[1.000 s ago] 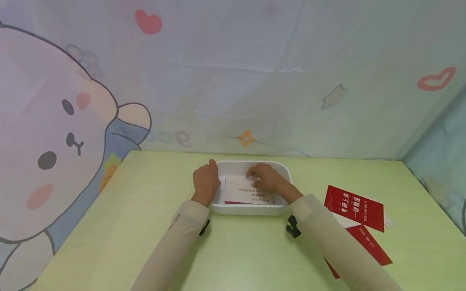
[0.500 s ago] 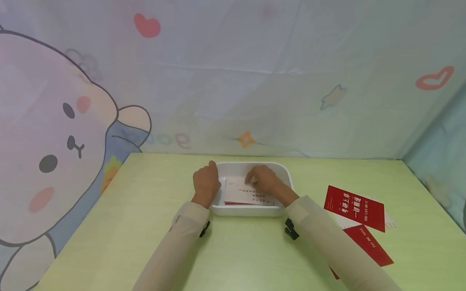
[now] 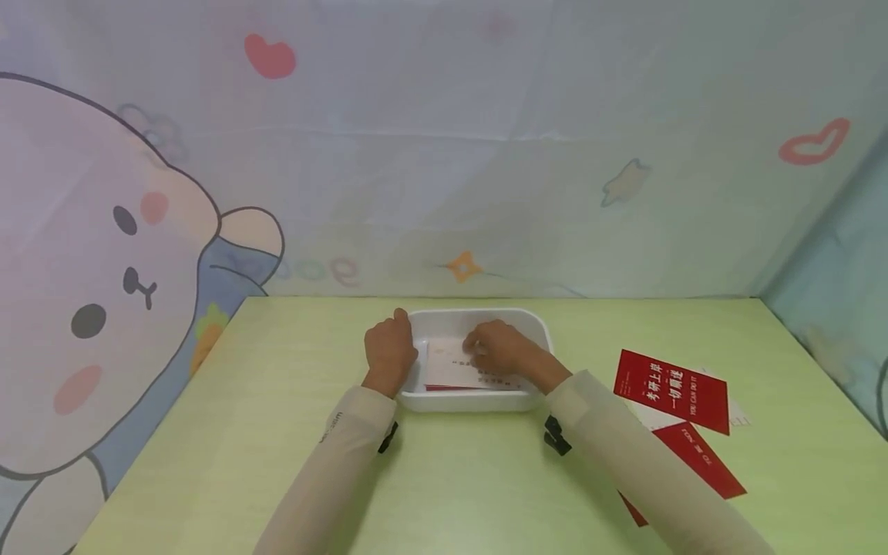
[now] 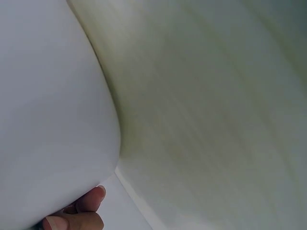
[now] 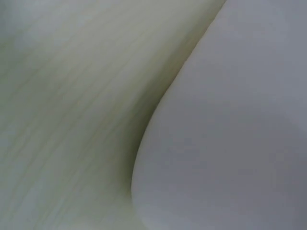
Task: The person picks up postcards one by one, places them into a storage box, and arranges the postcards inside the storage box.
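Note:
A white plastic tray (image 3: 472, 401) sits toward the back of the table with a small stack of printed cards (image 3: 451, 376) inside. The top card is pale with dark lettering, and red edges show beneath it. My left hand (image 3: 390, 354) grips the tray's left rim, thumb up; its curled fingers (image 4: 76, 221) show by the white wall in the left wrist view. Over the right part of the cards is my right hand (image 3: 502, 347), fingers bent down close to the top card. I cannot tell whether it pinches a card. The right wrist view shows the tray wall (image 5: 220, 143).
To the right of the tray, several red and white cards (image 3: 676, 393) lie overlapping on the light green table (image 3: 472, 478). The right sleeve (image 3: 645, 462) partly covers the lower ones. A patterned cloth (image 3: 430, 139) hangs behind the table.
My right hand's fingers have drawn closer together and shifted slightly over the top card. The left hand keeps its hold on the tray. The head view has shifted slightly.

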`<state>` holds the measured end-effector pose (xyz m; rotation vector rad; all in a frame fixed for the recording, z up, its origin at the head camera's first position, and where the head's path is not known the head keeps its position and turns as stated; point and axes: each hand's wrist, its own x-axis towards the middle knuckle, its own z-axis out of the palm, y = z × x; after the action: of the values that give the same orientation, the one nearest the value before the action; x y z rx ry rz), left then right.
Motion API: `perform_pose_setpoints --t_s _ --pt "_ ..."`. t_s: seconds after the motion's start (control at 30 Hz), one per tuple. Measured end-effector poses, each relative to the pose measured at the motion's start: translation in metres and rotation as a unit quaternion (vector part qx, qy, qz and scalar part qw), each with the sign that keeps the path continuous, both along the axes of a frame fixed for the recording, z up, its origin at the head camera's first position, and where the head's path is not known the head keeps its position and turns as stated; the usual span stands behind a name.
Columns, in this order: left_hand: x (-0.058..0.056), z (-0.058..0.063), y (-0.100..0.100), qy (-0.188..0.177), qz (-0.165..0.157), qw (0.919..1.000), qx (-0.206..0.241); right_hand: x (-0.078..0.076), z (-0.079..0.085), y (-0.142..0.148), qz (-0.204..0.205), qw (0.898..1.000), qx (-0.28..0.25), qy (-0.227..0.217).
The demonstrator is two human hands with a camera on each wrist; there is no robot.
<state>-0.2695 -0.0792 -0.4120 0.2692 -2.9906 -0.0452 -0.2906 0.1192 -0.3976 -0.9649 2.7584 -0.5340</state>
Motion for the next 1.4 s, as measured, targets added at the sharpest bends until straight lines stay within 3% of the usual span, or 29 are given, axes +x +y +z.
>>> perform_pose_setpoints --t_s 0.53,0.9,1.4 --pt "-0.003 -0.004 -0.005 0.008 -0.001 1.0 -0.001 0.007 0.008 -0.001 0.036 0.997 -0.051 0.054" --pt "-0.004 -0.004 -0.019 0.005 0.002 0.9999 0.01 0.005 0.01 0.014 0.041 0.992 -0.071 0.092" --pt "-0.003 -0.003 -0.019 0.011 0.0 0.9999 0.006 0.018 0.014 0.037 0.029 0.989 -0.105 0.105"
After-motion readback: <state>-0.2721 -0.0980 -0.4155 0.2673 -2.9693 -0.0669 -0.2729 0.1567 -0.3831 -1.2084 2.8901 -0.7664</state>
